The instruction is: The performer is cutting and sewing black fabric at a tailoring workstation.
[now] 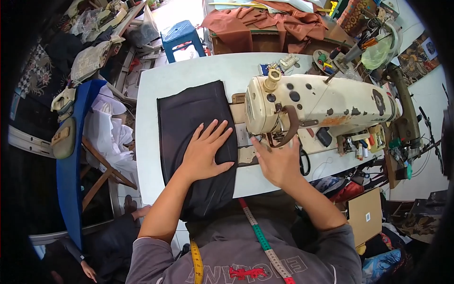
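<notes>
A folded piece of black fabric (191, 110) lies on the white sewing table (149, 81) and hangs over its front edge. My left hand (209, 154) rests flat on this fabric with its fingers spread. To the right stands a cream industrial sewing machine (319, 99) with worn paint. My right hand (278, 159) is at the machine's needle area, its fingertips partly hidden by the machine head and a brown curved guard; whether they hold anything does not show. Black-handled scissors (305, 162) lie just right of that hand. A measuring tape (260, 236) hangs down my shirt.
A blue ironing board (69, 184) with an iron (64, 101) stands at the left, near a blue plastic stool (182, 39). Rust-coloured cloth (230, 28) covers a table beyond. A small box of sewing supplies (377, 138) sits right. Another person's hand (88, 271) shows lower left.
</notes>
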Action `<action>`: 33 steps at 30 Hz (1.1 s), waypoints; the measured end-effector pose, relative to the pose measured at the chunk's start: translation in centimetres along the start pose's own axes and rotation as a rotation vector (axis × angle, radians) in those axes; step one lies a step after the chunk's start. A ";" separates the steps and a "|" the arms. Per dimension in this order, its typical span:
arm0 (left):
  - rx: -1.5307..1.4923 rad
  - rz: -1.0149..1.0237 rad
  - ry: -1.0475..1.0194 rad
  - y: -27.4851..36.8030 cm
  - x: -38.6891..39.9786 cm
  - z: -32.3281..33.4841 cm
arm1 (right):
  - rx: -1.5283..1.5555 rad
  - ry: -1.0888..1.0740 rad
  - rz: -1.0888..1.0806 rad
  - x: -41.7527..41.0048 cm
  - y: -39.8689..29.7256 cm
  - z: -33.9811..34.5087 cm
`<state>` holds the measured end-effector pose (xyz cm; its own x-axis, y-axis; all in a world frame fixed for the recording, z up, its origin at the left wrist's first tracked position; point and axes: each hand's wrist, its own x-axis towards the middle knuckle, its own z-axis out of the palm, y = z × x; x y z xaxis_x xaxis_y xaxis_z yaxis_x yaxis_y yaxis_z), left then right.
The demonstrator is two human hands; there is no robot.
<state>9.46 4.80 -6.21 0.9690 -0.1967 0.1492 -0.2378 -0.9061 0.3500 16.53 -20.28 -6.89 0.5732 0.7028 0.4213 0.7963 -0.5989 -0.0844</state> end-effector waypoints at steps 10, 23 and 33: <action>0.145 0.083 -0.015 -3.2 4.8 -0.3 | 1.287 -0.929 -0.050 -4.0 -7.1 -4.0; 0.239 0.023 -0.028 -8.7 10.1 -0.7 | 1.032 -1.231 -0.022 -3.2 -16.8 11.3; 0.268 0.038 0.017 -8.9 10.7 0.5 | 1.467 -0.445 -0.077 -7.1 -7.1 1.6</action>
<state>21.98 10.58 -8.21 0.9580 -0.2283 0.1736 -0.2458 -0.9654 0.0872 7.17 -20.41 -10.70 0.3199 0.9276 0.1930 0.1554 0.1496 -0.9765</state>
